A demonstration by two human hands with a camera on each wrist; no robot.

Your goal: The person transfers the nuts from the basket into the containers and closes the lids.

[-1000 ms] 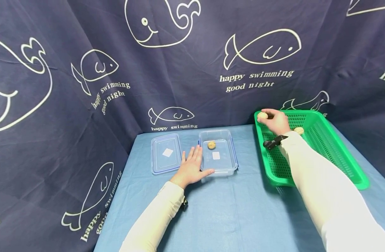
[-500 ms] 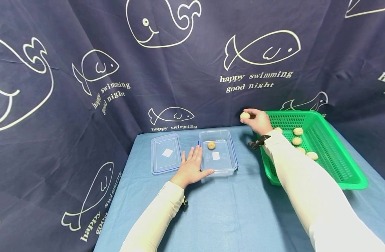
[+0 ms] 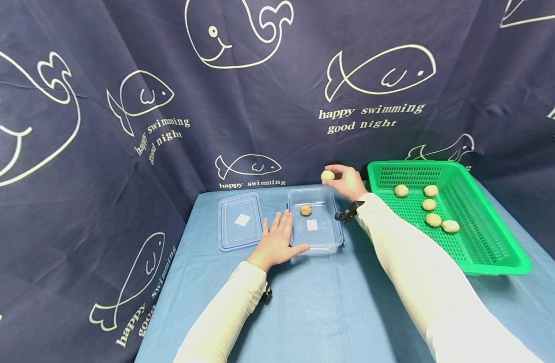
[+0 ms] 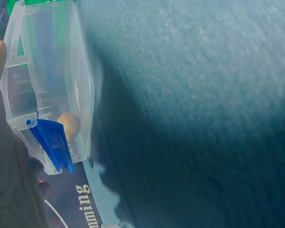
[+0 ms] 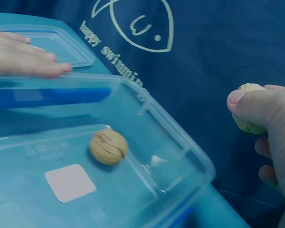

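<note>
A clear plastic food container (image 3: 322, 242) with blue side clips stands on the table, one walnut (image 3: 306, 209) lying inside toward its back left. My left hand (image 3: 276, 243) rests against the container's left rim, fingers straight and thumb along the front edge. Just beyond the container's back right corner, my right hand (image 3: 348, 182) pinches another walnut (image 5: 247, 124) between thumb and fingers, above rim height. In the right wrist view the container walnut (image 5: 109, 147) shows its seam beside a white label (image 5: 70, 183).
A clear lid (image 3: 239, 236) with a blue edge lies left of the container. On the right stands a green plastic basket (image 3: 495, 222) with several walnuts (image 3: 429, 204) on its floor. Dark printed cloth (image 3: 277, 116) hangs behind the blue table (image 3: 314, 312).
My right hand has carried the pinched walnut left, out from over the green basket to the container's back right corner. The left hand has stayed in place.
</note>
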